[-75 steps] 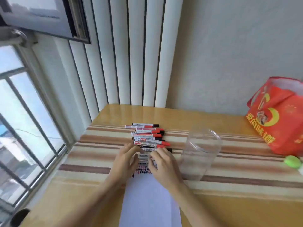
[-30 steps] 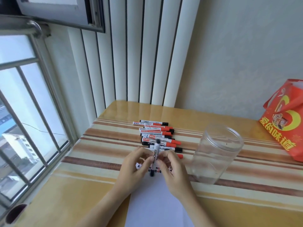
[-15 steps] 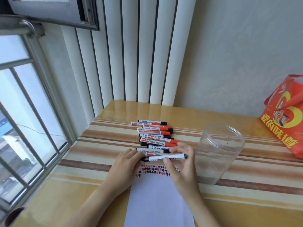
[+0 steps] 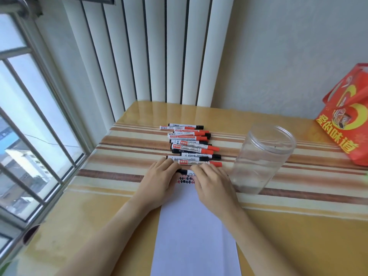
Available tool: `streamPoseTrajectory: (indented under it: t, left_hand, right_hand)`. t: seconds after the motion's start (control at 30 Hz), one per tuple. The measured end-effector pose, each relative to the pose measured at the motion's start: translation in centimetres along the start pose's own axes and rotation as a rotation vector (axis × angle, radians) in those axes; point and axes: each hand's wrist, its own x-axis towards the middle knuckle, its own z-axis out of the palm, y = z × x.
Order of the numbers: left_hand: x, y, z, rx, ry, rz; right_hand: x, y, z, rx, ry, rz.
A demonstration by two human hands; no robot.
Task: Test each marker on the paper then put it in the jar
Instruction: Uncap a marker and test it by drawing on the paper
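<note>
Several red and black whiteboard markers lie in a row on the striped table mat. A white sheet of paper lies in front of them, with small red and black test marks at its far edge. A black marker lies crosswise over that edge. My left hand holds its left end and my right hand covers its right end. The clear plastic jar stands upright and open to the right of my hands, with nothing visible in it.
A red gift bag stands at the far right of the table. Vertical blinds hang behind the table, and a barred window runs along the left. The wooden table edge is near me.
The black marker was lifted and turned in both hands, then held level. It is now lower, at the paper's far edge, with both hands on it.
</note>
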Motion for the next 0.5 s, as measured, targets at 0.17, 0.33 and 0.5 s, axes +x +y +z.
streamPoseTrajectory:
  t: [0.17, 0.33, 0.5]
  left_hand:
    - [0.08, 0.28, -0.23, -0.072, -0.028, 0.017]
    - [0.03, 0.17, 0.25, -0.061, -0.041, 0.023]
    - [0.0, 0.1, 0.35, -0.121, -0.067, 0.036]
  right_hand:
    - [0.11, -0.72, -0.32, 0.059, -0.051, 0.029]
    - [0.08, -1.16, -0.35, 0.086, -0.078, 0.039]
    - [-0.08, -0.94, 0.05, 0.028, -0.042, 0.037]
